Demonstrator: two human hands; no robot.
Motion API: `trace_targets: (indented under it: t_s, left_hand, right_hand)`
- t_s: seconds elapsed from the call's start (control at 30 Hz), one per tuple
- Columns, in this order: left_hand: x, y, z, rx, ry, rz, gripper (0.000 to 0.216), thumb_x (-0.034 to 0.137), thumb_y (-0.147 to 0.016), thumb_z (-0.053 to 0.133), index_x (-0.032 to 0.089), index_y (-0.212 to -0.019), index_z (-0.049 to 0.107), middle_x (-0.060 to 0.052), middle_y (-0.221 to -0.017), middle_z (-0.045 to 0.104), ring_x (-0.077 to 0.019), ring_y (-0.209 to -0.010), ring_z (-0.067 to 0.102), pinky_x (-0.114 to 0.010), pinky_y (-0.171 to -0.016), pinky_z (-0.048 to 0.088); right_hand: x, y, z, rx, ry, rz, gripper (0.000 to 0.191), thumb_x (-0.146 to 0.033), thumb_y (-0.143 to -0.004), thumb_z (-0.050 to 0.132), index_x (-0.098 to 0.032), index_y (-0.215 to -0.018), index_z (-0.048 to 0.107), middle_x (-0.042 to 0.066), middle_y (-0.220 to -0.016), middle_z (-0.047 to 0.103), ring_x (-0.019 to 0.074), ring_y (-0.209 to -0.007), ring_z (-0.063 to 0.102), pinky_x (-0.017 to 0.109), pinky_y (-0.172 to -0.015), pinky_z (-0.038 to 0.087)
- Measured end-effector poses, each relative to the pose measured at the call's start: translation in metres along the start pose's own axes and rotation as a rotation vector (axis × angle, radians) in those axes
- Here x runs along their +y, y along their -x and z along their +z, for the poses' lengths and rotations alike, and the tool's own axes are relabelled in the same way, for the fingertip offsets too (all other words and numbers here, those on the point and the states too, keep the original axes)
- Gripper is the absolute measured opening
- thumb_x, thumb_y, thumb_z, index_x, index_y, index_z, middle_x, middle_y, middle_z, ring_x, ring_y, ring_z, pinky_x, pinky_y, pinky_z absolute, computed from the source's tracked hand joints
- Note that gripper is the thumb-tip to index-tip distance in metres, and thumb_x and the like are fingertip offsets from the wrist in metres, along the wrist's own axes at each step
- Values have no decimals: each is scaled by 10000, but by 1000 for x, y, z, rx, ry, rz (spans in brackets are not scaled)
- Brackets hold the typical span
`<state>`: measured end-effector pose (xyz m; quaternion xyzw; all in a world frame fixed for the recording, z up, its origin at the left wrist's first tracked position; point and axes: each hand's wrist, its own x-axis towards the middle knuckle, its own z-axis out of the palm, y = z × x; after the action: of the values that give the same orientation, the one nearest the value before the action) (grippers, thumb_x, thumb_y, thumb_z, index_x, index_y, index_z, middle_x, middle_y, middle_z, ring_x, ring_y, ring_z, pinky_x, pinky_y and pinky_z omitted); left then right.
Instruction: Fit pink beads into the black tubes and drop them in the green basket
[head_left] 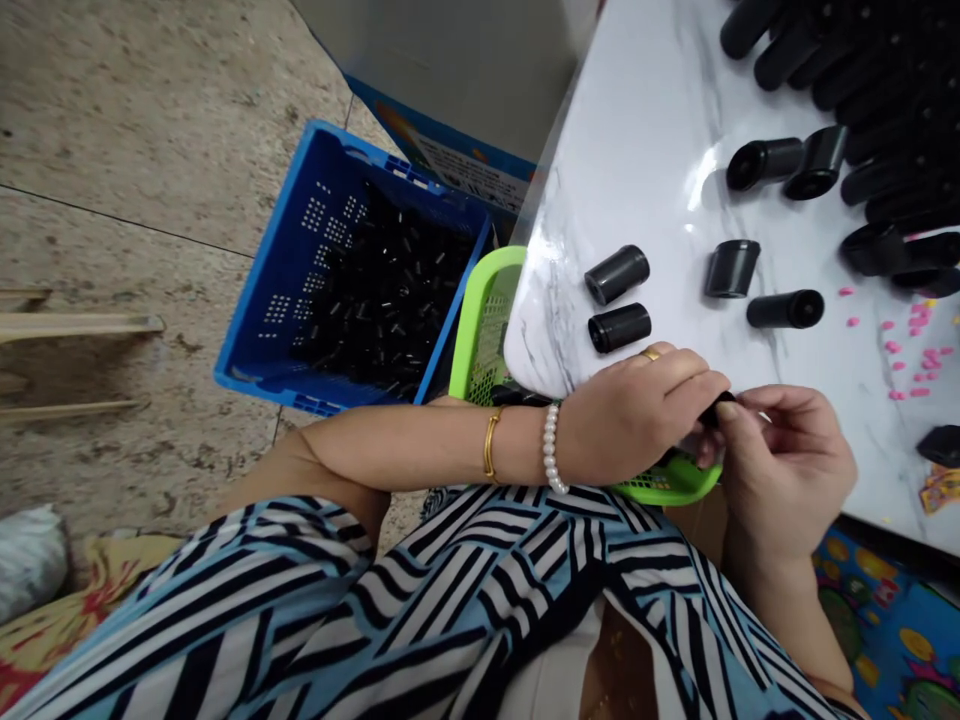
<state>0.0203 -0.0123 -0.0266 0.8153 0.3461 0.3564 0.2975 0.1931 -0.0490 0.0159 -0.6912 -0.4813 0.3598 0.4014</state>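
My left hand (637, 410), with a ring, a bead bracelet and a gold bangle on its wrist, has its fingers closed on one side of a small black plastic piece (718, 408). From the other side, the fingertips of my right hand (787, 465) pinch the same piece. Fingers cover most of it, so its full shape is hidden. Both hands are at the table edge, above a green basket (480, 310) partly tucked under it. Short black plastic cylinders lie just beyond my left hand, among them one cylinder (620, 327) and another (617, 274).
A blue crate (259, 340) full of small black parts stands on the floor at left. Many black cylinders (892, 110) crowd the far right of the white marbled table (645, 120). Small pink pieces (892, 347) are scattered at right. A grey surface (465, 60) borders the table.
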Motion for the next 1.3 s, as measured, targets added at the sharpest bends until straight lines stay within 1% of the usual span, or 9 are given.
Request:
trace_targets:
  t_s: [0.17, 0.3, 0.37, 0.53, 0.67, 0.83, 1.03, 1.17, 1.3]
  left_hand:
    - [2, -2, 0, -24, 12, -15, 256, 169, -1091, 465, 83, -1203, 679, -131, -1140, 703, -228, -1115, 648, -382, -1033, 567]
    - [3, -2, 0, 30, 38, -42, 222, 211, -1089, 525, 113, -1209, 684, -104, -1116, 709, -200, -1056, 650, -337, -981, 574]
    - [3, -2, 1, 36, 24, -37, 217, 218, -1093, 522, 114, -1178, 693, -104, -1102, 709, -199, -1049, 652, -332, -971, 570]
    - [1, -2, 4, 24, -63, -18, 215, 196, -1086, 506, 112, -1152, 692, -102, -1079, 695, -214, -1014, 633, -340, -941, 553]
    - [1, -2, 4, 22, -59, -15, 204, 221, -1082, 531, 110, -1163, 682, -100, -1076, 692, -224, -1006, 629, -341, -935, 548]
    - [1, 1, -2, 45, -2, 21, 207, 189, -1034, 561, 89, -1189, 655, -136, -1165, 710, -231, -1072, 636, -357, -982, 548]
    - [4, -1, -4, 67, -94, -18, 234, 321, -1015, 587, 124, -1080, 697, -84, -952, 717, -231, -920, 657, -358, -850, 548]
    - [11, -19, -10, -142, -319, -94, 325, 379, -1008, 593, 104, -1142, 704, -114, -915, 760, -271, -860, 726, -370, -718, 532]
    - [17, -32, -17, -319, -384, -257, 400, 463, -997, 583, 122, -1162, 711, -109, -836, 775, -278, -761, 745, -343, -616, 493]
  right_hand:
    - [3, -10, 3, -98, -113, 108, 284, -366, -903, 824, -260, -887, 561, -95, -611, 582, 112, -440, 578, 237, -434, 504]
    - [5, -27, -11, -354, -207, 262, 337, -416, -857, 856, -275, -964, 570, -100, -623, 607, 131, -467, 608, 267, -472, 571]
    - [4, -35, -18, -425, -240, 324, 362, -429, -834, 872, -265, -975, 582, -89, -678, 654, 129, -486, 635, 295, -514, 619]
    - [1, -38, -28, -465, -290, 381, 377, -440, -799, 893, -246, -1005, 644, -48, -782, 726, 139, -550, 691, 361, -624, 679]
    - [1, -35, -28, -476, -284, 384, 353, -413, -814, 886, -258, -1027, 650, -60, -733, 710, 147, -564, 691, 350, -622, 662]
    - [6, -35, -24, -408, -332, 354, 274, -395, -847, 852, -240, -975, 667, -53, -698, 672, 124, -527, 632, 277, -537, 585]
    - [17, -12, -20, -157, -353, 185, 200, -346, -905, 806, -229, -924, 645, -56, -692, 613, 103, -565, 605, 219, -535, 518]
    - [25, 1, -30, -8, -96, 135, 233, -393, -918, 807, -219, -1034, 702, -32, -666, 663, 120, -535, 591, 228, -503, 478]
    - [33, -1, -41, -75, -3, 165, 256, -441, -927, 794, -230, -1062, 739, -11, -682, 678, 134, -561, 611, 235, -491, 466]
